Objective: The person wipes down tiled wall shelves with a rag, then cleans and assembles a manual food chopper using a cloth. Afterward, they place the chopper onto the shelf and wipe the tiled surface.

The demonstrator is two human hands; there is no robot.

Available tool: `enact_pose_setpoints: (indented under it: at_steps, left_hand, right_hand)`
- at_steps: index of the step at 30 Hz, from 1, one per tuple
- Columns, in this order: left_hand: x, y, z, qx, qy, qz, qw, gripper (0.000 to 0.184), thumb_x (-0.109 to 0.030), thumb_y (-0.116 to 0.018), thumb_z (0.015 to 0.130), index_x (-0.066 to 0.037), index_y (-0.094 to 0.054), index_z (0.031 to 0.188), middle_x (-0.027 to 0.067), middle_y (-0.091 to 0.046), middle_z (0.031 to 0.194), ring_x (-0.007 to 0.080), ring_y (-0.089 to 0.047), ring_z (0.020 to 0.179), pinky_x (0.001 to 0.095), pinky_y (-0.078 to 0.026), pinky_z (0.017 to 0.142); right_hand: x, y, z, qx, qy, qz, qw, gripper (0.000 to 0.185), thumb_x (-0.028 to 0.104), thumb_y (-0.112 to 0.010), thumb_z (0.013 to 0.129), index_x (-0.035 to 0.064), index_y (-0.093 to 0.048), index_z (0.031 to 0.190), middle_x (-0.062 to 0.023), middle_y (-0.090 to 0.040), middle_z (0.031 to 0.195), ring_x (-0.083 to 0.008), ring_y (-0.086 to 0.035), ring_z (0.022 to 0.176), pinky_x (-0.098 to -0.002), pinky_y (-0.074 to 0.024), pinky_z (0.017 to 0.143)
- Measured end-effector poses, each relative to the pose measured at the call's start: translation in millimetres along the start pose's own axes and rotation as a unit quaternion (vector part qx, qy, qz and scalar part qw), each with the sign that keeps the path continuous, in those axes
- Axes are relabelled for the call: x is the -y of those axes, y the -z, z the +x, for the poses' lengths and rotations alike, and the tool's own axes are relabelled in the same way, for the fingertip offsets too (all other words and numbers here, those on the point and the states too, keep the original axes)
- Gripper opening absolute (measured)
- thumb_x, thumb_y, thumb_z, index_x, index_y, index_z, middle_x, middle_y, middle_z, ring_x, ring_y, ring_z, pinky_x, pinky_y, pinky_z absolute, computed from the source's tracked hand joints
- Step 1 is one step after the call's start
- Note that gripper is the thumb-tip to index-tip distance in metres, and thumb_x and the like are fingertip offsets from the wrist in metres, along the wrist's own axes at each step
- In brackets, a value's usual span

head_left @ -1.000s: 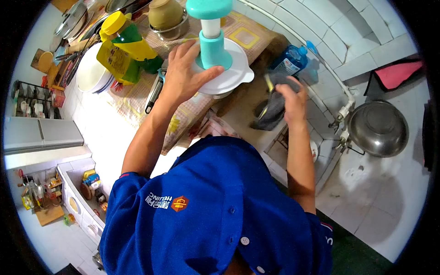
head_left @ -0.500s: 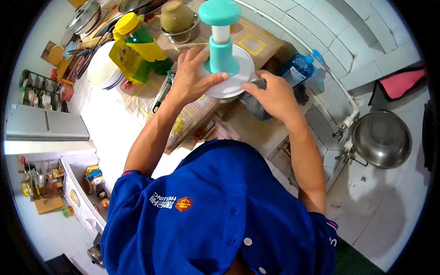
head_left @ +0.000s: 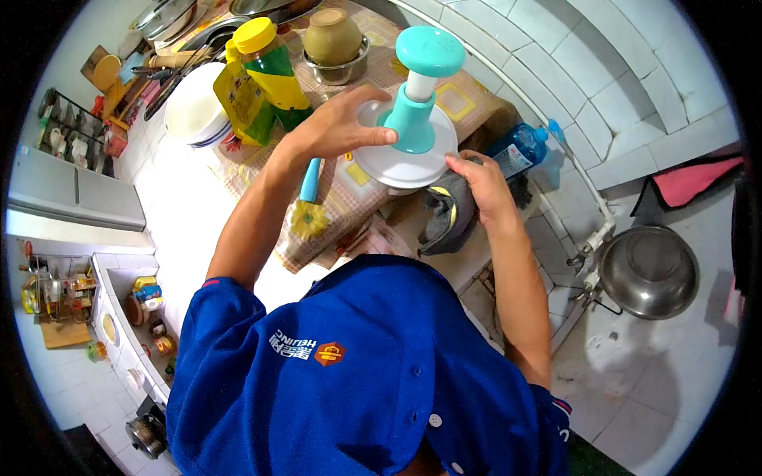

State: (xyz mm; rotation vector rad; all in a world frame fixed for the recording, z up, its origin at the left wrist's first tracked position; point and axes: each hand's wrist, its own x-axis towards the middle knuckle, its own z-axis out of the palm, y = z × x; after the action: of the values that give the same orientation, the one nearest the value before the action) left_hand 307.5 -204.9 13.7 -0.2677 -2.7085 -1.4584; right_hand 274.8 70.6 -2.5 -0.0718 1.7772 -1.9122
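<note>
A white round lid with a turquoise pump handle stands upright near the table's front right edge. My left hand rests on the lid's left side, its thumb stretched toward the turquoise base and its fingers apart. At the lid's right rim my right hand is closed round a grey cloth with a yellow stripe, which hangs down beside the table. The thumb of that hand touches the rim. Most of the container under the lid is hidden.
Left of the lid are a yellow-capped green bottle, a yellow-green pouch and a white bowl. Behind sits a brown pot in a metal bowl. A blue bottle is at right, and a metal basin hangs beyond the pipes.
The lidded container appears further right and lower in view. My right hand has brought the grey cloth against the lid's rim. My left hand has stayed at the lid's left side.
</note>
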Motion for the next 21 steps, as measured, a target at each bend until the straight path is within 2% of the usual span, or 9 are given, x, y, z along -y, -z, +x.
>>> enact_pose_setpoints:
  at_steps: [1, 2, 4, 5, 9, 11, 17, 21]
  left_hand:
    - [0.6, 1.4, 2.7, 0.003, -0.031, 0.054, 0.998, 0.087, -0.06, -0.077, 0.074, 0.0, -0.054, 0.133, 0.0231, -0.056, 0.127, 0.0373, -0.055, 0.12, 0.043, -0.043, 0.102]
    - [0.3, 1.3, 4.9, 0.001, -0.032, 0.054, 0.998, 0.087, -0.06, -0.077, 0.074, 0.0, -0.054, 0.133, 0.0231, -0.056, 0.127, 0.0373, -0.055, 0.12, 0.043, -0.043, 0.102]
    - [-1.8, 0.0, 10.8, -0.039, -0.12, 0.1, 0.987, 0.09, -0.064, -0.074, 0.073, 0.001, -0.054, 0.132, 0.0246, -0.056, 0.125, 0.0395, -0.055, 0.118, 0.0442, -0.044, 0.102]
    - [-3.8, -0.9, 12.6, -0.039, -0.122, 0.101, 0.987, 0.09, -0.064, -0.074, 0.073, 0.001, -0.054, 0.132, 0.0246, -0.056, 0.125, 0.0395, -0.055, 0.118, 0.0442, -0.044, 0.102]
    - [-16.4, -12.5, 14.4, -0.017, -0.112, 0.142, 0.983, 0.097, -0.07, -0.071, 0.071, -0.002, -0.051, 0.138, 0.0268, -0.055, 0.126, 0.0408, -0.054, 0.121, 0.0449, -0.045, 0.1]
    - [-32.9, -11.7, 16.1, 0.077, 0.047, 0.091, 0.992, 0.1, -0.069, -0.072, 0.069, -0.006, -0.047, 0.142, 0.0282, -0.055, 0.125, 0.0425, -0.053, 0.121, 0.0462, -0.045, 0.101]
    - [-7.5, -30.6, 14.1, -0.015, -0.028, 0.224, 0.974, 0.104, -0.069, -0.074, 0.065, -0.007, -0.044, 0.143, 0.0326, -0.051, 0.126, 0.0491, -0.051, 0.119, 0.0504, -0.043, 0.101]
    - [-2.3, -30.3, 18.9, -0.012, -0.03, 0.201, 0.979, 0.105, -0.07, -0.074, 0.063, -0.006, -0.047, 0.141, 0.0341, -0.049, 0.125, 0.0511, -0.049, 0.119, 0.0508, -0.042, 0.102]
  right_hand:
    - [0.1, 1.5, 0.6, 0.005, 0.001, -0.017, 1.0, 0.022, 0.02, -0.069, 0.086, -0.0021, -0.067, 0.087, -0.0052, -0.067, 0.081, -0.0109, -0.06, 0.068, -0.0258, -0.0479, 0.062]
    - [0.5, 3.1, 1.8, 0.011, 0.003, -0.035, 0.999, 0.021, 0.019, -0.07, 0.086, -0.0016, -0.067, 0.087, -0.0049, -0.067, 0.081, -0.0106, -0.06, 0.068, -0.0256, -0.0477, 0.062]
    - [-3.7, 7.5, 4.6, 0.011, -0.004, -0.035, 0.999, 0.021, 0.019, -0.07, 0.086, -0.0015, -0.067, 0.087, -0.0047, -0.066, 0.08, -0.0104, -0.059, 0.068, -0.0253, -0.0474, 0.062]
    - [-4.9, 8.6, 5.0, 0.01, -0.013, -0.034, 0.999, 0.02, 0.019, -0.07, 0.086, -0.0013, -0.066, 0.087, -0.0045, -0.066, 0.08, -0.0102, -0.059, 0.068, -0.0251, -0.0471, 0.061]
    - [0.1, 1.4, -1.2, -0.01, -0.004, -0.027, 1.0, 0.021, 0.019, -0.071, 0.085, -0.0006, -0.066, 0.086, -0.0039, -0.065, 0.079, -0.01, -0.058, 0.066, -0.0249, -0.0466, 0.061]
    - [1.0, 1.2, -2.1, -0.01, -0.006, -0.029, 1.0, 0.021, 0.02, -0.071, 0.085, -0.0003, -0.065, 0.086, -0.0036, -0.065, 0.078, -0.0101, -0.059, 0.066, -0.0248, -0.0471, 0.061]
    - [-4.9, 2.2, -0.2, 0.004, 0.013, 0.008, 1.0, 0.022, 0.021, -0.071, 0.084, 0.0001, -0.064, 0.086, -0.005, -0.065, 0.08, -0.0108, -0.06, 0.066, -0.0255, -0.0482, 0.061]
    - [-4.9, -0.5, -1.6, -0.004, 0.012, 0.013, 1.0, 0.022, 0.021, -0.072, 0.084, 0.0003, -0.064, 0.086, -0.0054, -0.065, 0.08, -0.0112, -0.06, 0.066, -0.0259, -0.0483, 0.06]
